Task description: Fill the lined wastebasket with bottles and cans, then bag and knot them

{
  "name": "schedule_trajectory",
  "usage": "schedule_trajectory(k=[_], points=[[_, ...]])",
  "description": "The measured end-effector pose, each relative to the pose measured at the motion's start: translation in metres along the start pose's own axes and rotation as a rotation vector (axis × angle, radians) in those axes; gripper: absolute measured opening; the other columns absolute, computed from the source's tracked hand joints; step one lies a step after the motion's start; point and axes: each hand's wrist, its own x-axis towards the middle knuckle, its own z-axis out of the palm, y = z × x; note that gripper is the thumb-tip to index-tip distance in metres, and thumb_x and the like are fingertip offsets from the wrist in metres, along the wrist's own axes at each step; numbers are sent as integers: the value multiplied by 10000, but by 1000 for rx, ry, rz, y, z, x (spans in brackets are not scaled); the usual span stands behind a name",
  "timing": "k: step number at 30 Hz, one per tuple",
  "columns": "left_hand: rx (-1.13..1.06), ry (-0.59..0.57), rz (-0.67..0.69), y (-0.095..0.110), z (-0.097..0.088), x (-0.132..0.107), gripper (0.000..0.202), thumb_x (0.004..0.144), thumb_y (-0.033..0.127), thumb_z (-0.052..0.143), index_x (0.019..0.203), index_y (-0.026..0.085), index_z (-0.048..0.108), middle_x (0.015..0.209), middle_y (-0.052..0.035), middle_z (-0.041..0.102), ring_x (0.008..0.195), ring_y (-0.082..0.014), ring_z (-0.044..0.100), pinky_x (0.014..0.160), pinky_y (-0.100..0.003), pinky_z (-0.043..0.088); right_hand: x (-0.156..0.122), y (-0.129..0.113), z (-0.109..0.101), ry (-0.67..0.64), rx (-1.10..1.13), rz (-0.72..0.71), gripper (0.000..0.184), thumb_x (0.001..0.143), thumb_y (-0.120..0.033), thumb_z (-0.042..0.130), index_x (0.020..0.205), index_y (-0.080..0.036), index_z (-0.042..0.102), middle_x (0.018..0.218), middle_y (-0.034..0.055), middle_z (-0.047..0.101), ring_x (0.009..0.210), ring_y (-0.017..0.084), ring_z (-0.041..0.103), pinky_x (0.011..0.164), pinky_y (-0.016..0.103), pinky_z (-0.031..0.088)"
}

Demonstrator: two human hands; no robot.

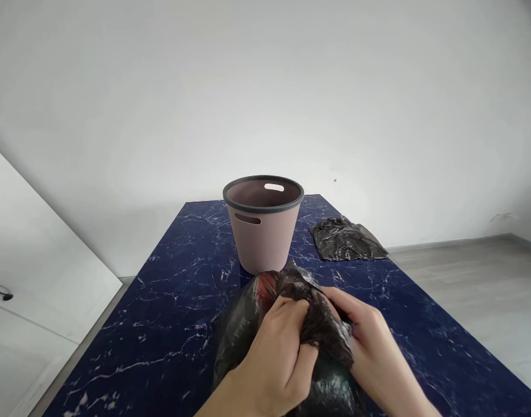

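A filled black plastic garbage bag [243, 324] sits at the near edge of the table, with something red showing faintly through its thin film. My left hand [282, 353] is closed on the gathered top of the bag, fingers curled into the plastic. On the other side of that bunched neck, my right hand [363, 330] also grips the film, its fingertips partly hidden behind it. Just beyond the bag stands a pinkish-brown trash can [265, 240], upright, with a dark grey rim and cut-out handles. Its visible inside shows no liner.
A second black garbage bag [347, 240], flat and crumpled, lies at the table's right edge. The dark blue marble-patterned table [169, 313] reaches the white wall [265, 92]. At the left is a white cabinet [30, 260] with a dark handle; grey floor [465, 284] shows at the right.
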Motion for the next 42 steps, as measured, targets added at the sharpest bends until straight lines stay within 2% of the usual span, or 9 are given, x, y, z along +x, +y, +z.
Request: schedule_trajectory(k=[5, 9, 12, 16, 25, 30, 33, 37, 42], points=[[87, 59, 14, -8, 2, -2, 201, 989, 155, 397, 1036, 219, 582, 951, -93, 664, 950, -289, 629, 967, -465, 527, -8, 2, -2, -25, -168, -225, 428, 1053, -475, 488, 1352, -267, 712, 1334, 139, 735, 1241, 376, 680, 976, 476, 595], [142, 86, 71, -16, 6, -3, 221, 973, 223, 433, 1121, 198, 595, 996, -115, 695, 920, -308, 651, 932, -499, 532, -8, -10, 3, -115, -220, -309, 471, 901, -531, 711, 1289, -268, 759, 1278, 150, 757, 1209, 436, 696, 1028, 582, 584], [256, 59, 129, -16, 10, -3, 278, 921, 209, 500, 1166, 169, 624, 1042, -149, 734, 999, -357, 698, 1011, -559, 507, -6, -14, 9, -80, -126, -213, 517, 890, -557, 769, 1336, -299, 740, 1313, 125, 750, 1222, 406, 697, 1044, 545, 593], [399, 2, 186, -9, 10, -1, 320, 937, 127, 503, 1217, 102, 656, 1107, -195, 775, 1052, -377, 725, 1077, -598, 472, -5, -14, 15, -33, 55, -44, 399, 1046, -575, 581, 1243, -293, 783, 1243, 106, 776, 1178, 324, 720, 1090, 449, 574], [78, 50, 1, 0, 1, 1, 102, 942, 133, 577, 958, 219, 631, 965, -58, 679, 1041, -257, 613, 992, -427, 501, -27, -7, 5, 320, 232, 442, 652, 891, -785, 679, 1205, -219, 759, 1220, 97, 782, 1230, 345, 712, 971, 334, 634], [-89, -39, -194, 2, -13, 2, 235, 822, 67, 607, 973, 246, 597, 1024, -35, 655, 1125, -265, 590, 1014, -427, 487, -23, 4, -29, -169, -27, -105, 297, 1072, -431, 505, 1218, -257, 697, 1156, 108, 744, 877, 235, 761, 747, 320, 675], [-167, -58, -338, 2, -18, 2, 269, 860, 121, 640, 1082, 265, 592, 1140, -52, 667, 1188, -286, 618, 981, -419, 519, -19, 1, -43, -297, -207, -319, 375, 985, -163, 502, 1248, -306, 727, 1242, 114, 700, 947, 233, 750, 706, 302, 657], [-267, -5, -323, 8, -21, 4, 284, 960, 236, 662, 1216, 286, 548, 1215, -60, 675, 1164, -252, 684, 969, -377, 546, -19, 7, -45, -136, -569, -634, 630, 810, 29, 450, 1307, -253, 715, 1222, 107, 708, 1155, 285, 657, 914, 406, 608], [-251, 20, -239, 15, -21, 6, 267, 962, 262, 676, 1179, 276, 521, 1016, -27, 699, 1004, -235, 724, 857, -342, 554, -15, 21, -35, 215, -762, -799, 516, 834, 141, 456, 1144, -176, 720, 1089, 98, 706, 998, 225, 634, 825, 365, 549]])
